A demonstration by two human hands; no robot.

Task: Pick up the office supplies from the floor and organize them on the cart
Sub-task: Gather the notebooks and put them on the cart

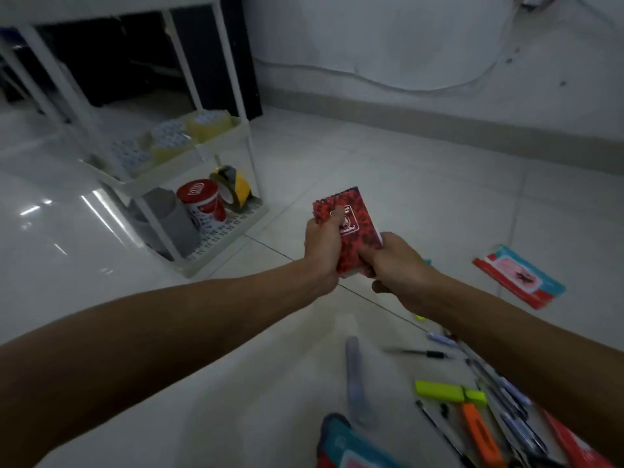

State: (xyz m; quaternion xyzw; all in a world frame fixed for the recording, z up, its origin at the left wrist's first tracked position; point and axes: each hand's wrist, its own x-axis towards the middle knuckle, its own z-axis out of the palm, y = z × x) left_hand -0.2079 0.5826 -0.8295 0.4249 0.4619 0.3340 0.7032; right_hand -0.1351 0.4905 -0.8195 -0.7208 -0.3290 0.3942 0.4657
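I see a glossy tiled floor [388, 157], a white plastic cart [233, 211], and my paper-covered notebook [354, 224].

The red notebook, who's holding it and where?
Both hands hold the red spiral notebook: the left hand grips its left edge, thumb on the cover, and the right hand grips its lower right corner.

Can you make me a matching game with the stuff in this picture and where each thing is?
Things:
1. red notebook
2. red cup
3. yellow highlighter
4. clear tape rolls

Places:
A. floor, near the pens
B. cart's bottom shelf
C. held in both hands
D. cart's upper shelf

Pairs: 1-C, 2-B, 3-A, 4-D
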